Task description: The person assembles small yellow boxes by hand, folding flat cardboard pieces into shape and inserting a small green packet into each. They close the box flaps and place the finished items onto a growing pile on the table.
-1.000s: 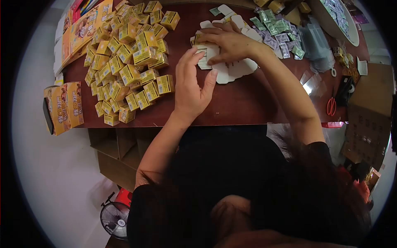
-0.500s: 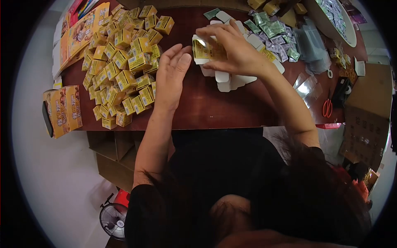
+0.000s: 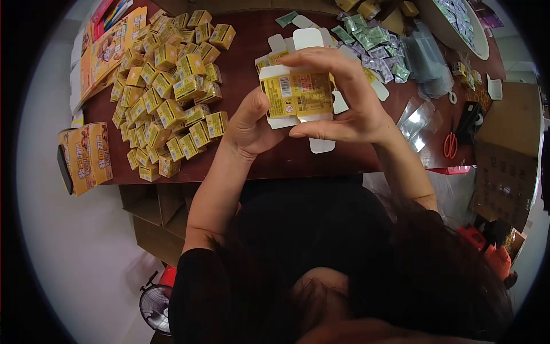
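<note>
A yellow carton blank [image 3: 297, 98] with white flaps, a barcode and small print is up in front of me, its flaps folded out. My right hand [image 3: 356, 94] holds it from the right, fingers along the top edge and thumb by the lower edge. At its left edge my left hand [image 3: 251, 123] grips it, thumb in front and the other fingers hidden behind. Beyond it on the table lie more flat carton blanks [image 3: 276, 43], partly covered by my right hand and the held one.
Many finished yellow boxes [image 3: 172, 86] are heaped to the left. Green and purple sachets [image 3: 375, 43] lie at the back right, beside clear plastic bags [image 3: 425, 60]. Orange-handled scissors [image 3: 451, 145] and a tape dispenser [image 3: 471, 123] are near the right edge.
My right hand has lifted the carton blank off the pile and brought it nearer. My left hand has moved right and taken its left edge.
</note>
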`<state>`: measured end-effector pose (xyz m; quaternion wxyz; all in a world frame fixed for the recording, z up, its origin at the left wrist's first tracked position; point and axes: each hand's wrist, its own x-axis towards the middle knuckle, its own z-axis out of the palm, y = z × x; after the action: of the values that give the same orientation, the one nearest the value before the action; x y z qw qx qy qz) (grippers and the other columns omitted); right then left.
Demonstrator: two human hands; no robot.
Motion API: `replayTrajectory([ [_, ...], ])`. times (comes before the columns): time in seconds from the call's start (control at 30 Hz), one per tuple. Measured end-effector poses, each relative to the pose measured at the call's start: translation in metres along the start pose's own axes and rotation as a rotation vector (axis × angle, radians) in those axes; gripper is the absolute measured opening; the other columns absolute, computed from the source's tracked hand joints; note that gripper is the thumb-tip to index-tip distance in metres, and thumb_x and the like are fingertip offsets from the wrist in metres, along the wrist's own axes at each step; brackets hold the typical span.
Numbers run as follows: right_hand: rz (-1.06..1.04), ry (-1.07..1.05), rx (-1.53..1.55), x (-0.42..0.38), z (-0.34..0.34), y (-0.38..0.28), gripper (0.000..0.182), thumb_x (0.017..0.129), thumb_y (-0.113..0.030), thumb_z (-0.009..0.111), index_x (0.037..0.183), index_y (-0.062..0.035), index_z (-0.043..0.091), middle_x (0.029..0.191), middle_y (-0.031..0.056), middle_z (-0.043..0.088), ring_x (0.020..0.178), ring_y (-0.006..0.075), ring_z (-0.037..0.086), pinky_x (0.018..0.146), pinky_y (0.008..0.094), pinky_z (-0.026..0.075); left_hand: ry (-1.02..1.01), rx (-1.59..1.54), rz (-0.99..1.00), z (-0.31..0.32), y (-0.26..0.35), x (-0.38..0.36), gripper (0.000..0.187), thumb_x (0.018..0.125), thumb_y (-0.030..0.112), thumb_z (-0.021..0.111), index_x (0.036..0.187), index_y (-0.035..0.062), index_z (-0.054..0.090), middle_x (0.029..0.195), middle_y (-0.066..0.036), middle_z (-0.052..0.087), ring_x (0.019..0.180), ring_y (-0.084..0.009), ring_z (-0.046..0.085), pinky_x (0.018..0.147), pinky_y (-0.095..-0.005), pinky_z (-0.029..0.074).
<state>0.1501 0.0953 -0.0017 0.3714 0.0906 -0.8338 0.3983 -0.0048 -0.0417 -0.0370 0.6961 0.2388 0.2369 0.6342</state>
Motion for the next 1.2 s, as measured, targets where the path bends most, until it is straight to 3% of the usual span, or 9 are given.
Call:
replayTrajectory([
  [0.23,-0.015,0.086,0.048,-0.005,0.000,-0.006,0.104,0.062,-0.020,0.097,0.145,-0.0011,0.036,0.134,0.0230,0.055,0.125,0.0323,0.055,0.102,0.0410,0.049,-0.194,-0.173,0.036,0.004,-0.007,-0.001,0.109,0.080,0.057,0.080,0.152,-0.0048,0.027,0.151,-0.021,0.042,0.134,-0.0341,0.051,0.111,-0.0484,0.045],
  [0.37,-0.019,0.047,-0.009,-0.003,-0.008,-0.008,0.117,0.059,-0.037,0.097,0.149,-0.0007,0.032,0.140,0.0260,0.050,0.134,0.0365,0.048,0.109,0.0469,0.042,-0.069,-0.014,0.001,0.009,-0.001,0.002,0.105,0.079,0.052,0.083,0.150,-0.0060,0.032,0.139,-0.019,0.056,0.128,-0.0318,0.057,0.108,-0.0457,0.048],
  [0.4,0.008,0.073,0.008,-0.001,-0.011,-0.009,0.122,0.058,-0.045,0.097,0.150,-0.0005,0.031,0.141,0.0271,0.049,0.136,0.0379,0.046,0.112,0.0490,0.039,0.004,-0.042,0.002,0.008,0.004,0.000,0.093,0.079,0.036,0.087,0.147,-0.0042,0.038,0.131,-0.017,0.062,0.123,-0.0278,0.061,0.105,-0.0430,0.050],
  [0.43,0.008,0.132,0.035,-0.003,-0.010,-0.003,0.120,0.059,-0.058,0.092,0.152,-0.0074,0.036,0.149,0.0130,0.048,0.137,0.0341,0.044,0.116,0.0573,0.028,0.003,-0.042,-0.001,0.010,0.007,-0.001,0.093,0.079,0.036,0.087,0.147,-0.0042,0.038,0.131,-0.017,0.062,0.123,-0.0278,0.061,0.105,-0.0430,0.050],
  [0.53,0.154,-0.048,-0.306,-0.008,-0.028,-0.007,0.115,0.061,-0.066,0.086,0.152,-0.0129,0.039,0.142,0.0079,0.056,0.138,0.0341,0.044,0.116,0.0633,0.022,0.266,0.607,0.035,0.026,0.017,-0.003,0.089,0.074,0.006,0.089,0.146,0.0001,0.037,0.130,-0.015,0.063,0.119,-0.0221,0.061,0.101,-0.0385,0.051],
  [0.73,0.274,-0.214,-0.325,-0.016,-0.031,-0.008,0.104,0.063,-0.058,0.089,0.145,-0.0093,0.047,0.124,0.0022,0.069,0.138,0.0337,0.045,0.119,0.0643,0.008,0.206,0.818,0.335,0.026,0.006,-0.008,0.090,0.078,0.009,0.088,0.148,0.0023,0.031,0.128,-0.014,0.063,0.120,-0.0225,0.060,0.098,-0.0364,0.052],
  [0.87,0.290,-0.184,-0.240,-0.025,-0.031,-0.004,0.085,0.069,-0.050,0.089,0.138,-0.0125,0.057,0.131,0.0072,0.065,0.137,0.0326,0.046,0.119,0.0605,0.019,0.159,0.862,0.394,0.020,0.006,-0.009,0.075,0.080,0.012,0.087,0.142,0.0051,0.045,0.125,-0.013,0.064,0.119,-0.0230,0.061,0.098,-0.0362,0.051],
  [1.03,0.489,-0.014,0.089,-0.037,-0.019,-0.008,0.044,0.086,-0.028,0.081,0.125,-0.0101,0.069,0.144,0.0187,0.053,0.137,0.0305,0.048,0.108,0.0437,0.044,0.153,1.143,0.437,0.024,0.010,-0.002,0.034,0.083,0.014,0.083,0.113,0.0058,0.070,0.122,-0.010,0.065,0.111,-0.0196,0.064,0.095,-0.0333,0.052],
  [1.2,0.595,0.052,0.207,-0.039,-0.015,-0.013,0.032,0.091,-0.017,0.075,0.122,-0.0084,0.071,0.144,0.0197,0.054,0.133,0.0296,0.053,0.107,0.0403,0.045,0.210,0.995,0.349,0.024,0.003,-0.001,0.036,0.085,0.011,0.082,0.117,0.0040,0.067,0.120,-0.009,0.065,0.110,-0.0174,0.065,0.091,-0.0317,0.054],
])
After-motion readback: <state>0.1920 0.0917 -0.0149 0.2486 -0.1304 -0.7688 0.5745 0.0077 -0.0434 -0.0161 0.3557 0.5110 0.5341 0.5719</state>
